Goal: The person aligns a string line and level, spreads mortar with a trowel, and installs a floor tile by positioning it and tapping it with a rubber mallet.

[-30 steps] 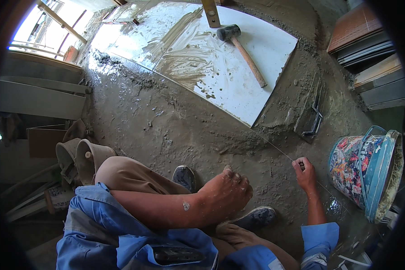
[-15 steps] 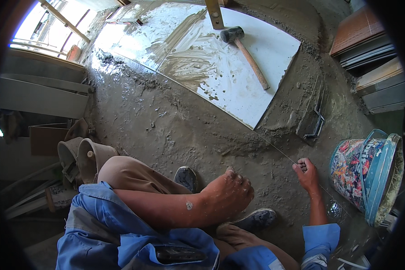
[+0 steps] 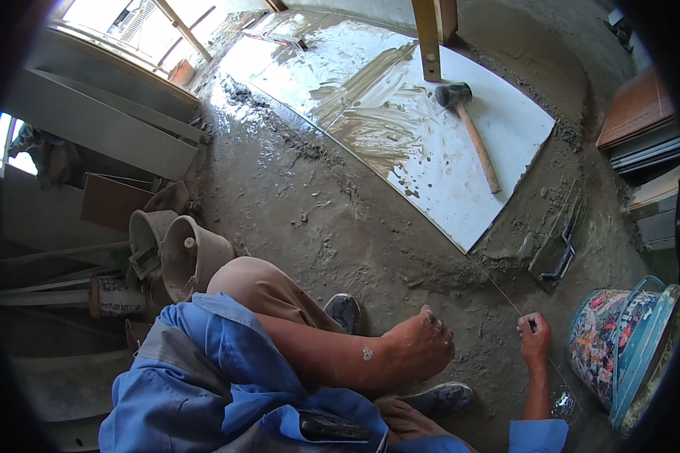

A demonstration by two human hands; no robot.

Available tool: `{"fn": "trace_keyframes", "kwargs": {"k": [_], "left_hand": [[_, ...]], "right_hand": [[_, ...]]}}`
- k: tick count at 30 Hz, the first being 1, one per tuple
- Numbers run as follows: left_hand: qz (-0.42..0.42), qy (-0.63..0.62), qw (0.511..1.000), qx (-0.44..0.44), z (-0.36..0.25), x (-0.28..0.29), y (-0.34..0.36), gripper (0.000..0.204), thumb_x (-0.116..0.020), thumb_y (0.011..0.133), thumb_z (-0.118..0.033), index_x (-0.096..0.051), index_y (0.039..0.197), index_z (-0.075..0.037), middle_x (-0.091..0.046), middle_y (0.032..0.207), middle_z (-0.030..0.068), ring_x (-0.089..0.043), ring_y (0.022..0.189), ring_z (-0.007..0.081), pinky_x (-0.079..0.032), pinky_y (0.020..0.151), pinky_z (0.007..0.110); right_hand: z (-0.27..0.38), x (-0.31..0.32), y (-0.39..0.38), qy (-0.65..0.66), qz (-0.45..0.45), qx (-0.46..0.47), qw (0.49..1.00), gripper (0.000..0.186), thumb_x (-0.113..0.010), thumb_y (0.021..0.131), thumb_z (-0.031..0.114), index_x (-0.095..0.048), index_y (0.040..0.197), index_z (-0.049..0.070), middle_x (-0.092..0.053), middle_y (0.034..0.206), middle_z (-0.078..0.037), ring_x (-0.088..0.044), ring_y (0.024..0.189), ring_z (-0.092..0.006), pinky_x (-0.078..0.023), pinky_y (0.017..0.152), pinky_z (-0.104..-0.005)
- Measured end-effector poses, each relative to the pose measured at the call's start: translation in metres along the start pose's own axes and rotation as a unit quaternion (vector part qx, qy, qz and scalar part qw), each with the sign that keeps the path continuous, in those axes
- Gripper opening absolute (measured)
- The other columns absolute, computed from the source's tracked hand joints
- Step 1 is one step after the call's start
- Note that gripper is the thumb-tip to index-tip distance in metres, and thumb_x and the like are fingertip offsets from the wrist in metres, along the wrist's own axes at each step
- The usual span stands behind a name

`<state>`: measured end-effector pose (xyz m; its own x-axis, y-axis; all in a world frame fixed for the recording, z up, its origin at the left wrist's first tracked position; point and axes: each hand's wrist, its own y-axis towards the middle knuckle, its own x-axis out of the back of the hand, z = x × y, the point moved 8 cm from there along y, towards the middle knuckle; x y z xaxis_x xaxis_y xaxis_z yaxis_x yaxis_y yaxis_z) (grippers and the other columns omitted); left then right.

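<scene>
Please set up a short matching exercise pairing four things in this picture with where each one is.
Things:
1. mallet
2. string line
3. trowel
4. patterned bucket

Places:
A. pinched in the right hand
B. on the wet mortar beside the tile's corner
C. lying on the white tile
D. at the far right, beyond the right hand

Pairs: 1-C, 2-A, 3-B, 4-D

One head-worn fisheye view looks steeply down, close over the knees, onto the mortar floor [image 3: 332, 226]
</scene>
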<state>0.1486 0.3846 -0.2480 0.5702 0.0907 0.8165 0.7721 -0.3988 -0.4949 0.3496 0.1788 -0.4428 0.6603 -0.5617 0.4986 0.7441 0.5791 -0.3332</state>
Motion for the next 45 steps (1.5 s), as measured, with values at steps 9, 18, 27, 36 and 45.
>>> {"fn": "trace_keyframes", "kwargs": {"k": [9, 18, 27, 36, 45], "left_hand": [[-0.011, 0.008, 1.0, -0.002, 0.001, -0.004, 0.0, 0.035, -0.056, 0.092, -0.021, -0.059, 0.12, 0.001, -0.064, 0.114, 0.0145, -0.065, 0.103, 0.0262, -0.048, 0.088, 0.041], [-0.006, 0.005, 1.0, -0.008, 0.0, -0.002, 0.001, 0.034, -0.056, 0.093, -0.021, -0.059, 0.119, 0.0, -0.064, 0.113, 0.0143, -0.065, 0.103, 0.0266, -0.048, 0.087, 0.041], [-0.005, 0.003, 1.0, -0.003, 0.001, -0.005, 0.001, 0.034, -0.055, 0.093, -0.021, -0.059, 0.12, 0.001, -0.064, 0.114, 0.0152, -0.065, 0.103, 0.0268, -0.048, 0.087, 0.041], [-0.005, 0.002, 1.0, 0.004, 0.003, -0.005, 0.002, 0.033, -0.055, 0.093, -0.02, -0.06, 0.117, 0.001, -0.064, 0.111, 0.0147, -0.065, 0.101, 0.0259, -0.048, 0.086, 0.04], [-0.034, 0.004, 0.999, 0.002, 0.001, -0.009, 0.005, 0.029, -0.056, 0.091, -0.02, -0.062, 0.111, 0.001, -0.065, 0.107, 0.0136, -0.066, 0.097, 0.0263, -0.048, 0.086, 0.043]], "right_hand": [[-0.012, 0.021, 0.013, 0.147, -0.097, -0.08, 0.981, 0.026, -0.052, 0.103, 0.029, -0.056, 0.095, 0.005, -0.06, 0.085, -0.003, -0.06, 0.072, -0.0115, -0.047, 0.064, -0.0268], [0.01, 0.009, 0.007, -0.008, -0.041, 0.024, 0.999, 0.023, -0.06, 0.099, 0.024, -0.057, 0.09, 0.003, -0.057, 0.078, -0.001, -0.052, 0.07, -0.0088, -0.045, 0.066, -0.0264], [0.035, -0.009, 0.0, -0.053, 0.046, 0.006, 0.997, 0.013, -0.066, 0.088, 0.013, -0.058, 0.087, 0.002, -0.056, 0.073, -0.001, -0.052, 0.067, -0.0101, -0.044, 0.065, -0.0281], [0.033, -0.01, 0.004, -0.036, 0.03, 0.01, 0.999, 0.01, -0.061, 0.089, 0.01, -0.054, 0.088, 0.003, -0.055, 0.073, -0.002, -0.053, 0.067, -0.011, -0.044, 0.064, -0.0285], [-0.009, -0.004, 0.004, 0.125, -0.032, -0.101, 0.987, 0.02, -0.049, 0.101, 0.028, -0.052, 0.099, 0.009, -0.056, 0.083, -0.003, -0.057, 0.064, -0.0101, -0.046, 0.05, -0.0229]]}}
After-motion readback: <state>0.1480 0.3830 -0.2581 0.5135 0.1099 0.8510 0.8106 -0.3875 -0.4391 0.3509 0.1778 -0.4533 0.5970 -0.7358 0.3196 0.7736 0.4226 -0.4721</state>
